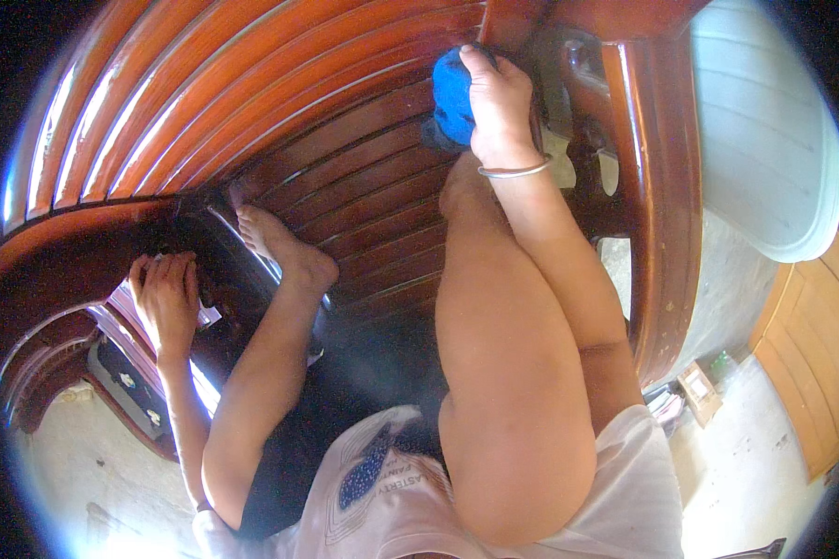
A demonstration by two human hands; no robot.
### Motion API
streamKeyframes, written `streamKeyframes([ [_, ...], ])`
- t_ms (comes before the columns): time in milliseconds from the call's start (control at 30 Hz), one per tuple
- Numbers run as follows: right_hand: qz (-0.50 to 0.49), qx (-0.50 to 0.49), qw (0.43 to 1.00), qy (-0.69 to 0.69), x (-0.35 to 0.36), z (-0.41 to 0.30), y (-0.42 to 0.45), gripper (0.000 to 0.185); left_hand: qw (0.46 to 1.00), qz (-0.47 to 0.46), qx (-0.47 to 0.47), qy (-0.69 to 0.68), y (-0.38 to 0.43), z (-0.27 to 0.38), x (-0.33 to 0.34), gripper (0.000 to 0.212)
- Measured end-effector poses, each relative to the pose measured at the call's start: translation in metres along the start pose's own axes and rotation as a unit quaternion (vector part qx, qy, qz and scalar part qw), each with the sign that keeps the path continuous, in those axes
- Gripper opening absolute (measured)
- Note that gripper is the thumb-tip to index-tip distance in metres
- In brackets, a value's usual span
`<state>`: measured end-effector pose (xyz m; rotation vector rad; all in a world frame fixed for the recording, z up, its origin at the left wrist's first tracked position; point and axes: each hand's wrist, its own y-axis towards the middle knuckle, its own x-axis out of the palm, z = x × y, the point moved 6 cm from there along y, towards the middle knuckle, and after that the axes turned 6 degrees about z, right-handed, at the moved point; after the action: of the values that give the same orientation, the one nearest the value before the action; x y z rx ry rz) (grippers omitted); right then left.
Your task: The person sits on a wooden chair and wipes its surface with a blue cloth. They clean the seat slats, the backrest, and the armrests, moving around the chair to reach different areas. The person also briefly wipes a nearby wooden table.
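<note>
A blue cloth (453,98) is bunched in my right hand (500,101), thumb on top. That hand, with a bracelet (516,170) at the wrist, is over the right end of the dark slatted wooden seat (370,189), near a turned wooden post. My left hand (164,300) has bent fingers against dark wood at the left. Its fingertips are partly hidden, so I cannot tell whether it grips anything. A small pale piece (210,317) shows beside it.
Curved glossy slats (252,91) rise behind the seat. A thick wooden post (661,189) stands at the right. Beyond it are a pale blue panel (769,126), a tan panel (807,356) and a small box (700,393). My bare foot (273,237) rests on the seat.
</note>
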<state>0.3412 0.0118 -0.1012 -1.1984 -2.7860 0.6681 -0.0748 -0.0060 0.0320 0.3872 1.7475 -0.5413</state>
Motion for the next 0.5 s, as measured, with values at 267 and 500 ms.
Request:
streamKeyframes([
  [267, -0.151, -0.072, 0.979, -0.121, 0.050, 0.005, -0.031, 0.026, 1.000, -0.020, -0.012, 0.013, 0.003, 0.001, 0.000, 0.016],
  [500, -0.062, -0.029, 0.996, -0.055, 0.021, 0.011, -0.010, 0.027, 0.999, 0.007, -0.016, -0.030, 0.005, 0.004, -0.007, 0.014],
])
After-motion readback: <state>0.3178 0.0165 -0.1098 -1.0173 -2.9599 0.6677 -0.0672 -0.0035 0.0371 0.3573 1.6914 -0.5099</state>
